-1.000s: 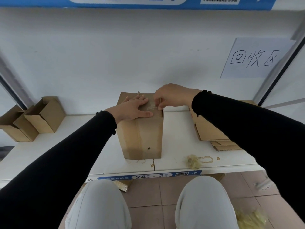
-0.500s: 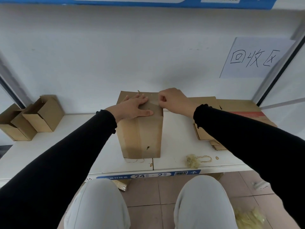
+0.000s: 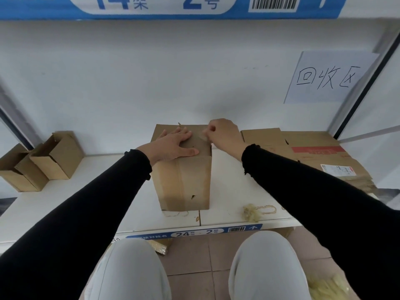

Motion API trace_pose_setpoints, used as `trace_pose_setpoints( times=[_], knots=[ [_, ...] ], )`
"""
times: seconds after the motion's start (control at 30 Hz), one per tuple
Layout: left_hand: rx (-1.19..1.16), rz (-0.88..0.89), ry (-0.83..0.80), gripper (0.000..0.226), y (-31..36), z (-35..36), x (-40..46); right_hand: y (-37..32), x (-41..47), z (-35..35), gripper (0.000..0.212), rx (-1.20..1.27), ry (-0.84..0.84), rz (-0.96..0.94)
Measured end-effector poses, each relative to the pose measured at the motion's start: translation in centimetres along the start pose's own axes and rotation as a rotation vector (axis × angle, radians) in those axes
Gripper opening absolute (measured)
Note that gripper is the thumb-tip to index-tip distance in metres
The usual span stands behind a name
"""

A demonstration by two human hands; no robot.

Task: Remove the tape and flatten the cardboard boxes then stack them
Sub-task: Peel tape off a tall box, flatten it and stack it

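Far left, two small open boxes (image 3: 39,161) lie on their sides on the white shelf (image 3: 108,204), touching each other; centre, a taped box (image 3: 184,167) stands upright near the shelf's front edge, a band of clear tape running down its near face; the left hand (image 3: 173,146) lies flat on the box top, fingers spread and released, thumb pointing right along the top's near edge; the right hand (image 3: 223,135) sits at the top's right edge, fingers curled and pinching a strip of tape (image 3: 204,137) between thumb and forefinger, just beside the left fingertips; both sleeves are black; right of the box, a ball of peeled tape (image 3: 252,213) rests near the front edge, apart from the box; far right, a stack of flattened boxes (image 3: 313,152) lies against the back wall, one sheet bearing a red band and a white label; above it a paper sign (image 3: 326,77) is fixed to the wall
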State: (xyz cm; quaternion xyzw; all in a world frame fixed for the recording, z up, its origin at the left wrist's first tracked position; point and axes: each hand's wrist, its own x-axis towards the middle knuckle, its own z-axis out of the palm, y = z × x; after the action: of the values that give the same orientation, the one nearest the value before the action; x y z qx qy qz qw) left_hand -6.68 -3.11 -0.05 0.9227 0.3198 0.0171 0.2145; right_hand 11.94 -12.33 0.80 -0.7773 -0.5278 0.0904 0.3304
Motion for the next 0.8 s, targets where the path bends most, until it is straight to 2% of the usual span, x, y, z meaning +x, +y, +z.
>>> trace_pose_setpoints(
  times=[0.07,0.13,0.2,0.33,0.43,0.57,0.63,0.7,0.8],
  knots=[
    [-0.007,0.0,0.002,0.089,-0.1,-0.1,-0.1,0.5,-0.8,0.2,0.011,0.659,0.028,0.357],
    [0.005,0.01,0.002,0.089,0.0,0.0,-0.1,1.1,-2.1,0.7,0.011,1.113,0.049,0.629],
    [0.017,0.018,-0.002,0.088,0.3,0.2,-0.2,1.6,-3.0,1.6,0.014,1.314,0.101,0.706],
    [0.033,-0.01,0.053,0.087,0.8,-0.2,-1.2,0.2,-4.2,2.6,0.02,1.55,0.188,0.651],
    [-0.038,-0.029,0.174,0.101,0.9,-0.5,-2.9,-2.4,-3.9,2.2,0.015,1.475,0.259,0.499],
    [-0.385,-0.043,0.361,0.111,0.6,-0.8,-5.2,-7.6,-3.4,1.4,0.022,1.08,0.288,0.226],
    [-0.526,-0.006,0.42,0.109,-0.2,-0.9,-6.0,-9.6,-3.5,2.1,0.023,0.921,0.231,0.089],
    [-0.596,-0.004,0.406,0.111,-1.6,-0.8,-6.7,-10.7,-3.8,3.8,0.022,0.787,0.131,0.017],
    [-0.601,-0.092,0.354,0.091,-4.3,0.6,-7.7,-10.5,-4.6,7.7,0.02,0.751,-0.033,0.057]
  ],
)
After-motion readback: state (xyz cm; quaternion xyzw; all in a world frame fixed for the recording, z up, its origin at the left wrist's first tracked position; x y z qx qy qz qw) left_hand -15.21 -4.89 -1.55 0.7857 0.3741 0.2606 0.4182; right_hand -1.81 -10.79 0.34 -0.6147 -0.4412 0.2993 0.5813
